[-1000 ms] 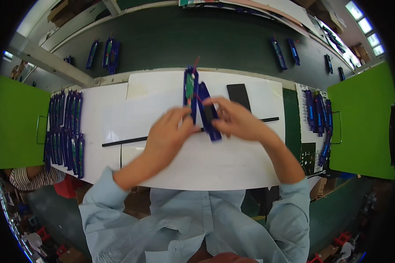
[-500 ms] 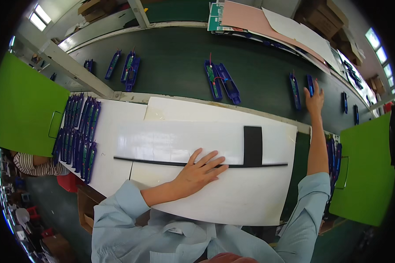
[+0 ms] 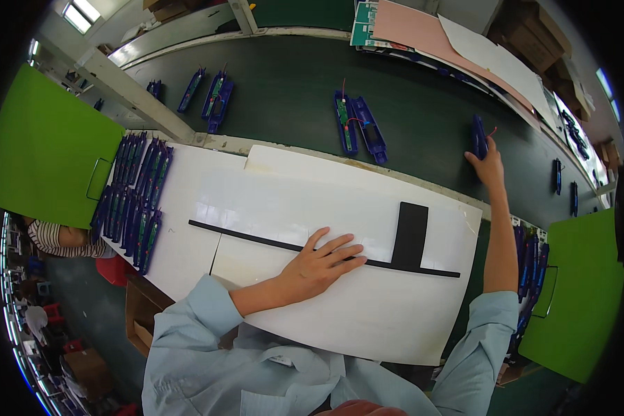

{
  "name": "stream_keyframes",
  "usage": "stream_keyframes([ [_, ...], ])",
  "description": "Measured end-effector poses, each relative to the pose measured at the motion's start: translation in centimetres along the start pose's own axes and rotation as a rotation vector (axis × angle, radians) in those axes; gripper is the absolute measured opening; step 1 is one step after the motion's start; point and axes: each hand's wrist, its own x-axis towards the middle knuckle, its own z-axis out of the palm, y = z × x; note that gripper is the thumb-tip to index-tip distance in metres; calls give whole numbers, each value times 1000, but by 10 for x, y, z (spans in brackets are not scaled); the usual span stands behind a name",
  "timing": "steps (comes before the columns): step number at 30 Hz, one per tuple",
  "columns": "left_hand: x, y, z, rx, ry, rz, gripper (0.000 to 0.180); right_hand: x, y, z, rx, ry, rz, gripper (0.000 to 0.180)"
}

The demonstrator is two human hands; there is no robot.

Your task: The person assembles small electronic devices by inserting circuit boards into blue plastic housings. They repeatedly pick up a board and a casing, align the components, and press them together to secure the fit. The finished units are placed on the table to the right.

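Observation:
My left hand (image 3: 320,266) lies flat with spread fingers on a white board (image 3: 367,312), across a thin black strip (image 3: 256,236) that runs along it. At the far right, my right arm reaches over the dark green bench, where my right hand (image 3: 489,166) grips the near end of a blue plastic casing (image 3: 478,132). A thin red wire sticks out beside that casing. Left of it on the bench rests an opened casing, one half with a green circuit board (image 3: 346,125) and the other half (image 3: 369,128) beside it, joined by a red wire.
A black rectangle (image 3: 410,234) stands out on the white board. Rows of blue casings (image 3: 142,173) fill its left end; more casings (image 3: 527,256) sit at right. Green panels (image 3: 41,145) flank both sides. Cardboard and paper sheets (image 3: 430,35) are stacked at the back right.
The two separate blue pieces at the right now appear together in my right hand, which has closed on them. My left hand stays on the board. The whole view has shifted slightly.

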Motion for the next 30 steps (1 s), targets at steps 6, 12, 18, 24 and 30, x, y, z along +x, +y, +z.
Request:
stream_keyframes([
  [6, 1, 19, -5, -529, 145, -254, 52, -76, -84, -50, 494, -142, -92, 78],
  [12, -1, 57, -3, -1308, 411, -559, 78, -285, -198, -102, 767, -725, -271, 80],
  [18, -39, 63, -6, -1243, 331, -711, 39, -383, -232, -113, 721, -596, -166, 78],
  [24, -44, 50, 9, -528, 464, -541, 30, -433, -240, -96, 416, -396, -269, 92],
  [30, -37, 43, -7, -205, 329, -362, 54, -418, -227, -111, 447, -412, -365, 48],
])
